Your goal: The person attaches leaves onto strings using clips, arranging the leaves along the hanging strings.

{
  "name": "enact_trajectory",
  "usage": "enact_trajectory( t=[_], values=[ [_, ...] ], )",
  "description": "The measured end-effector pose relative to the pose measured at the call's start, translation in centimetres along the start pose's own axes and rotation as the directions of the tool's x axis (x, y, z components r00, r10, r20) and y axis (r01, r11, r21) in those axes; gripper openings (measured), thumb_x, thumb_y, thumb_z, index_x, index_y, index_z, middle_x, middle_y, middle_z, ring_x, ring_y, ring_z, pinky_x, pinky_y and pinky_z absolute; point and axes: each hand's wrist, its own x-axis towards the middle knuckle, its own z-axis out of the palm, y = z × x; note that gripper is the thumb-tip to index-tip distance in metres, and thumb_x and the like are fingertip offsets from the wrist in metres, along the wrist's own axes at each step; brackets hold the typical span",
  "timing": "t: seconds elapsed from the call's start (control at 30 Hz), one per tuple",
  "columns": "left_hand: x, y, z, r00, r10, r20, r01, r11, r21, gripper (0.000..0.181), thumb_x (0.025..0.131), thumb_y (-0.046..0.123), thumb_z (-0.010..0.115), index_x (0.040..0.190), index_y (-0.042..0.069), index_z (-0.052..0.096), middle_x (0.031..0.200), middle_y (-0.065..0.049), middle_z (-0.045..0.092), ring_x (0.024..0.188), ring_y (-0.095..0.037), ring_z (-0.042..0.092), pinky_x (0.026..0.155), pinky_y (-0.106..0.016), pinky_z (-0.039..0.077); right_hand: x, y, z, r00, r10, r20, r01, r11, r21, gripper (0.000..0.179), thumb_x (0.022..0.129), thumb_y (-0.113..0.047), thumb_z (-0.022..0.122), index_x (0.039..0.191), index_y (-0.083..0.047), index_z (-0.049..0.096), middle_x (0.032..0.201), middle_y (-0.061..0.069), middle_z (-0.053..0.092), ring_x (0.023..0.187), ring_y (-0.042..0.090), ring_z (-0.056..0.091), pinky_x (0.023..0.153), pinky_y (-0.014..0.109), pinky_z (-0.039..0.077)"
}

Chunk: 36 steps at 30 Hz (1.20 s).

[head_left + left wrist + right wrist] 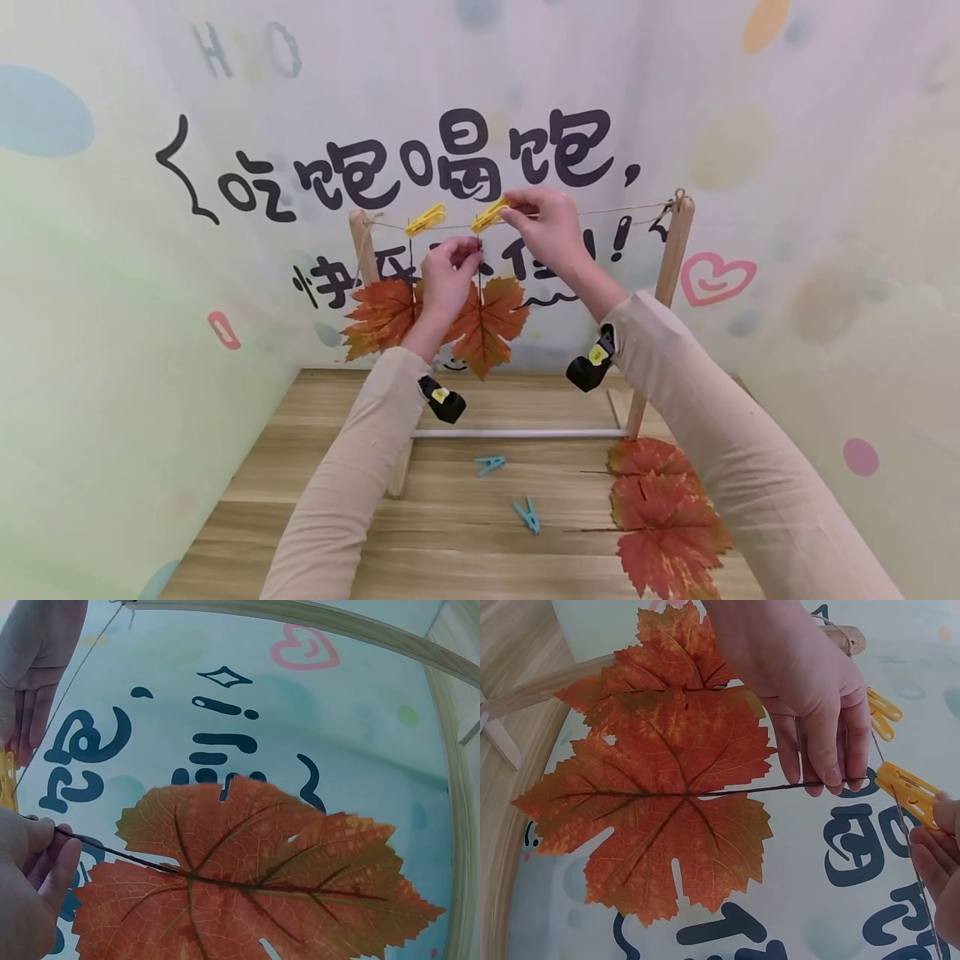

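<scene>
My left hand (450, 279) pinches the dark stem of an orange-red maple leaf (487, 325), which hangs tip down below a string. At the top of that stem, my right hand (550, 227) holds a yellow clothespin (909, 791) between thumb and fingers, its jaws over the string and the stem end. To the left, another maple leaf (381, 317) hangs from a second yellow clothespin (425, 219) on the same string. The left wrist view shows the pinched stem running from the fingers to the leaf; the clothespin is only partly visible there.
The string is tied between two wooden posts (670, 267), joined low down by a white rod (521, 433). On the wooden table (300, 467) lie a blue clothespin (491, 465), another blue clothespin (528, 516) and overlapping red maple leaves (663, 525) at the right.
</scene>
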Motion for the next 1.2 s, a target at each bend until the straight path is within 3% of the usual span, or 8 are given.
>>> enact_trajectory(
  t=[0.27,0.67,0.93,1.2],
  values=[
    [-0.1,-0.1,0.1,1.000,0.002,0.005,-0.002,1.000,0.012,0.016,0.085,0.003,0.061,0.099,-0.004,0.064,0.092,-0.015,0.065,0.078,-0.021,0.062,0.068,-0.024,0.052,-0.1,0.0,-0.1,0.997,0.062,0.037,-0.064,0.997,0.038,0.032,0.085,-0.007,0.063,0.114,0.004,0.060,0.104,0.017,0.065,0.095,0.022,0.063,0.080,0.026,0.050],
    [-0.5,0.0,0.0,1.000,-0.003,0.013,0.003,0.999,0.037,0.015,0.083,0.005,0.065,0.095,-0.002,0.066,0.091,-0.014,0.067,0.078,-0.021,0.063,0.070,-0.026,0.052,-1.1,0.0,-0.8,0.997,0.075,0.033,-0.078,0.990,0.114,0.041,0.084,-0.012,0.065,0.121,0.002,0.055,0.119,0.014,0.058,0.103,0.019,0.058,0.086,0.023,0.047],
    [-0.7,-0.2,-0.1,1.000,0.015,0.012,-0.016,0.998,0.063,0.014,0.081,0.006,0.067,0.092,-0.003,0.068,0.089,-0.014,0.068,0.078,-0.021,0.064,0.068,-0.024,0.051,-2.3,0.5,-1.8,0.998,0.055,0.034,-0.058,0.994,0.096,0.041,0.082,-0.009,0.067,0.120,0.002,0.055,0.115,0.015,0.060,0.103,0.023,0.058,0.087,0.029,0.047],
    [-0.9,-0.1,-0.7,1.000,0.002,0.013,-0.003,0.996,0.084,0.019,0.080,0.006,0.068,0.096,-0.004,0.067,0.091,-0.015,0.068,0.081,-0.022,0.064,0.072,-0.027,0.051,-3.7,1.2,-2.9,0.997,0.055,0.054,-0.060,0.993,0.097,0.040,0.081,-0.008,0.067,0.118,0.003,0.055,0.110,0.017,0.060,0.101,0.026,0.058,0.086,0.025,0.048]
  ],
)
